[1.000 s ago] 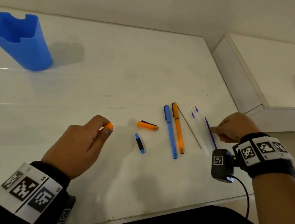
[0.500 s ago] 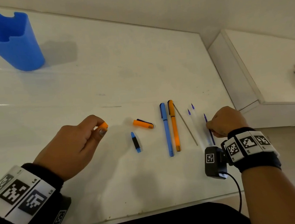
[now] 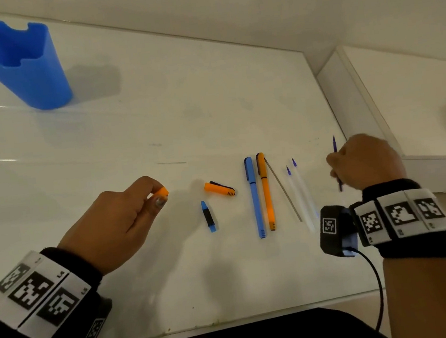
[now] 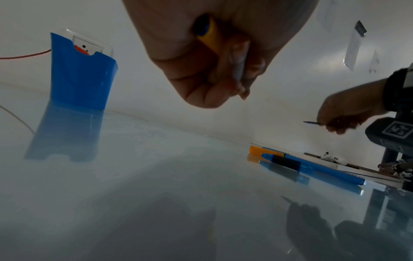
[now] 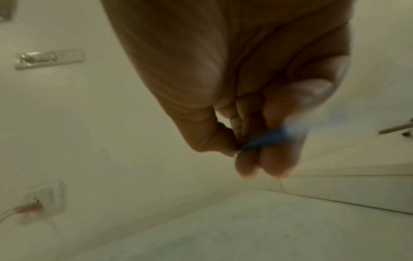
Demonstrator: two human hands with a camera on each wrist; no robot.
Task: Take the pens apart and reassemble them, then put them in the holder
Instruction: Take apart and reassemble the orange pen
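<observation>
At the far left of the table (image 3: 153, 107) the blue holder (image 3: 21, 66) stands upright with no pens in it that we can see, well apart from everything else. Our left hand (image 3: 116, 222) hangs over the table with fingers curled round an orange pen barrel (image 3: 160, 191); only its end pokes out past the thumb in the head view, and the left wrist view shows the orange body running back into the palm. That hand has barely shifted over the last second.

Next come the loose parts on the table: an orange cap (image 3: 219, 189), a small blue-and-black piece (image 3: 208, 216), then the blue pen (image 3: 254, 197) and orange pen (image 3: 265, 190) side by side, a thin grey rod (image 3: 283, 189), and two clear refills with blue tips (image 3: 299, 190).

The change is at the right. A second ago our right hand (image 3: 365, 163) was down at the blue refill (image 3: 335, 147) as it lay on the table; now the refill is pinched in curled fingers and lifted, its tip pointing away from us. We judge that reassembly is under way: this refill likely goes into the barrel held in the left hand, so the two hands must now come together
</observation>
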